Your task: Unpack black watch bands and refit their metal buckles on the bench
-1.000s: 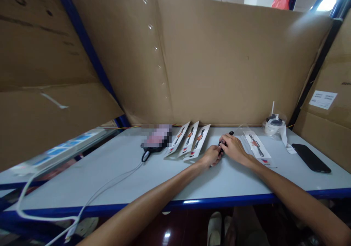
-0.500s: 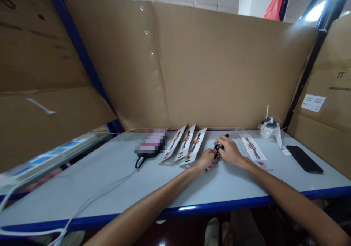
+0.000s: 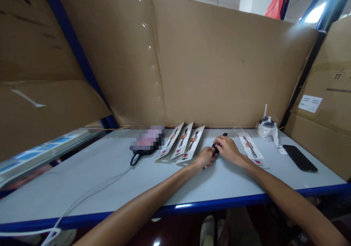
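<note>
Over the middle right of the table, both my hands are closed on a black spokeshave (image 3: 216, 150). My left hand (image 3: 205, 157) grips its near handle. My right hand (image 3: 226, 149) bends its fingers over the middle part, and the far handle tip sticks out beyond them. Most of the tool is hidden by my fingers. To the left of my hands lean three printed cards (image 3: 194, 143), each picturing a spokeshave. Just right of my right hand lies another such card (image 3: 250, 147) with clear plastic packaging.
A blurred-out device in a black case (image 3: 145, 152) with a loop lies at left, a white cable (image 3: 95, 189) near it. At right are a black phone (image 3: 300, 158) and a lidded cup with a straw (image 3: 267, 127). Cardboard walls (image 3: 219, 66) enclose the table.
The view has shifted slightly. My right fingers have settled lower over the middle of the spokeshave, covering more of it. My left hand keeps its grip.
</note>
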Demonstrator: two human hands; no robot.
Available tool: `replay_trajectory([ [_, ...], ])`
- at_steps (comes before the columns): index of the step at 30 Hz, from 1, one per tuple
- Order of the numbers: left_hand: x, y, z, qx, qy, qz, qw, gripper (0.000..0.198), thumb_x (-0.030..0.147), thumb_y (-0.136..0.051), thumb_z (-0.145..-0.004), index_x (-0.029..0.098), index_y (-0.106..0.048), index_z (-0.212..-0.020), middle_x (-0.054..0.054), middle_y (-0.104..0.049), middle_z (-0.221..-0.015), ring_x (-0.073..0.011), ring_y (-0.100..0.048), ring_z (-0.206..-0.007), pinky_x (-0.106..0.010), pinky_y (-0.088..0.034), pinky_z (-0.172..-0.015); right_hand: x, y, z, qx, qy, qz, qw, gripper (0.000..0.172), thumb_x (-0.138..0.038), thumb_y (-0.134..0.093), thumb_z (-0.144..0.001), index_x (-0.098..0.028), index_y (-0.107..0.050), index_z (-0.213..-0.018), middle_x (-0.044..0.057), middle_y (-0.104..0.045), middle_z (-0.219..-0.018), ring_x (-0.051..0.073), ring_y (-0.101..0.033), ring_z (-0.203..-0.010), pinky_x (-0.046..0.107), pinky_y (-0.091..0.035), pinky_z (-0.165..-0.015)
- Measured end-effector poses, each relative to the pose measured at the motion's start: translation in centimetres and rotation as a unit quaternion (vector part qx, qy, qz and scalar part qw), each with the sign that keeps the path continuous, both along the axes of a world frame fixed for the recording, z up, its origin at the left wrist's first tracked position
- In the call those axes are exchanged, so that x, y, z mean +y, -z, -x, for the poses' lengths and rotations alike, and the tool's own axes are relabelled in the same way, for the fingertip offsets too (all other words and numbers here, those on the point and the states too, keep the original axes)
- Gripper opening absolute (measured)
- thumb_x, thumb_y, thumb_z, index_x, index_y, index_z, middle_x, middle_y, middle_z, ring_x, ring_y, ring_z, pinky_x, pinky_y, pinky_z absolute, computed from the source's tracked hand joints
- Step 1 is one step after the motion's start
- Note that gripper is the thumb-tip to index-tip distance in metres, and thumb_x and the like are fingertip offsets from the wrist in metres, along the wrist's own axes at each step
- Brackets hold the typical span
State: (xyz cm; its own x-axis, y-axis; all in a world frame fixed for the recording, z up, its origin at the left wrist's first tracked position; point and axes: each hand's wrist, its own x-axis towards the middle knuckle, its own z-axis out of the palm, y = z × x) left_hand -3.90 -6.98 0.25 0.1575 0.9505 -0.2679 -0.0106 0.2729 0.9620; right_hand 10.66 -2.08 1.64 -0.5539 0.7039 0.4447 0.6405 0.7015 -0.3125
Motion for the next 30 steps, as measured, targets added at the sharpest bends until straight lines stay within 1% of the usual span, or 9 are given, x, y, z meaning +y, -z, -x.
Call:
replay_trajectory([
  [3, 0.1, -0.1, 0.1, -0.006, -0.006, 0.005, 1.000, 0.028, 0.025, -0.035, -0.103, 0.020, -0.045, -0.077, 0.008, -0.037, -0.052, -0.0053, -0.023, -0.037, -0.021, -0.009, -0.041, 0.8, -0.4, -0.5, 0.035, -0.012, -0.004, 0.999, 0.020, -0.007, -0.056, -0.094, -0.019, -0.071, -0.101, 0.006, -0.072, -0.103, 0.018, -0.065, -0.093, 0.027, -0.045, -0.084],
  [6, 0.3, -0.1, 0.3, -0.018, -0.014, 0.006, 1.000, 0.027, 0.029, -0.036, -0.103, 0.020, -0.045, -0.079, 0.009, -0.037, -0.053, -0.0051, -0.022, -0.037, -0.021, -0.010, -0.041, 1.8, -0.9, -1.4, 0.054, 0.049, 0.014, 0.997, 0.022, -0.009, -0.057, -0.094, -0.019, -0.069, -0.110, 0.007, -0.074, -0.105, 0.019, -0.067, -0.093, 0.028, -0.046, -0.084],
  [8, 0.3, 0.0, 0.4, -0.031, -0.023, 0.001, 0.999, 0.026, 0.031, -0.036, -0.103, 0.020, -0.045, -0.080, 0.009, -0.036, -0.054, -0.0050, -0.020, -0.037, -0.020, -0.010, -0.040, 2.4, -1.0, -2.1, 0.023, 0.098, 0.031, 0.994, 0.025, -0.008, -0.058, -0.093, -0.017, -0.070, -0.113, 0.009, -0.076, -0.104, 0.021, -0.068, -0.096, 0.029, -0.045, -0.084],
  [10, 0.1, 0.1, 0.5, -0.046, -0.031, -0.009, 0.998, 0.025, 0.032, -0.038, -0.102, 0.020, -0.045, -0.081, 0.009, -0.036, -0.054, -0.0050, -0.020, -0.037, -0.020, -0.010, -0.040, 2.7, -0.6, -2.5, -0.027, 0.118, 0.050, 0.991, 0.026, -0.008, -0.058, -0.092, -0.016, -0.071, -0.113, 0.011, -0.077, -0.105, 0.023, -0.069, -0.099, 0.029, -0.044, -0.083],
  [13, -0.2, 0.2, 0.5, -0.063, -0.038, -0.023, 0.997, 0.024, 0.034, -0.042, -0.101, 0.020, -0.047, -0.083, 0.009, -0.037, -0.055, -0.0049, -0.021, -0.038, -0.019, -0.010, -0.039, 2.7, 0.4, -2.4, -0.079, 0.100, 0.072, 0.989, 0.029, -0.008, -0.057, -0.091, -0.016, -0.072, -0.115, 0.012, -0.077, -0.106, 0.024, -0.069, -0.100, 0.028, -0.043, -0.083],
  [16, -0.4, 0.3, 0.5, -0.074, -0.045, -0.030, 0.996, 0.025, 0.035, -0.042, -0.102, 0.019, -0.047, -0.083, 0.009, -0.038, -0.056, -0.0047, -0.022, -0.038, -0.019, -0.010, -0.038, 2.6, 1.0, -1.9, -0.090, 0.083, 0.080, 0.989, 0.032, -0.008, -0.056, -0.091, -0.015, -0.071, -0.118, 0.012, -0.077, -0.106, 0.023, -0.069, -0.100, 0.027, -0.043, -0.084],
  [23, -0.7, 0.0, 0.4, -0.079, -0.058, -0.029, 0.995, 0.027, 0.033, -0.041, -0.102, 0.019, -0.048, -0.080, 0.008, -0.037, -0.055, -0.0044, -0.021, -0.037, -0.019, -0.009, -0.037, 2.8, 0.9, -2.0, -0.090, 0.085, 0.077, 0.989, 0.034, -0.010, -0.057, -0.092, -0.015, -0.071, -0.122, 0.014, -0.077, -0.112, 0.024, -0.069, -0.106, 0.028, -0.044, -0.089],
  [28, -0.8, -0.3, 0.2, -0.076, -0.061, -0.021, 0.995, 0.030, 0.029, -0.034, -0.104, 0.019, -0.048, -0.079, 0.008, -0.037, -0.055, -0.0042, -0.021, -0.036, -0.019, -0.007, -0.037, 2.8, 0.2, -2.0, -0.031, 0.100, 0.081, 0.991, 0.026, -0.013, -0.058, -0.092, -0.016, -0.076, -0.112, 0.014, -0.078, -0.113, 0.025, -0.070, -0.107, 0.030, -0.047, -0.089],
  [30, -0.8, -0.3, 0.2, -0.077, -0.062, -0.021, 0.995, 0.029, 0.030, -0.036, -0.104, 0.019, -0.048, -0.080, 0.009, -0.036, -0.054, -0.0042, -0.021, -0.036, -0.019, -0.008, -0.037, 2.8, -0.2, -1.9, 0.037, 0.091, 0.133, 0.986, 0.020, -0.014, -0.059, -0.092, -0.016, -0.076, -0.103, 0.012, -0.079, -0.106, 0.023, -0.071, -0.099, 0.028, -0.050, -0.082],
])
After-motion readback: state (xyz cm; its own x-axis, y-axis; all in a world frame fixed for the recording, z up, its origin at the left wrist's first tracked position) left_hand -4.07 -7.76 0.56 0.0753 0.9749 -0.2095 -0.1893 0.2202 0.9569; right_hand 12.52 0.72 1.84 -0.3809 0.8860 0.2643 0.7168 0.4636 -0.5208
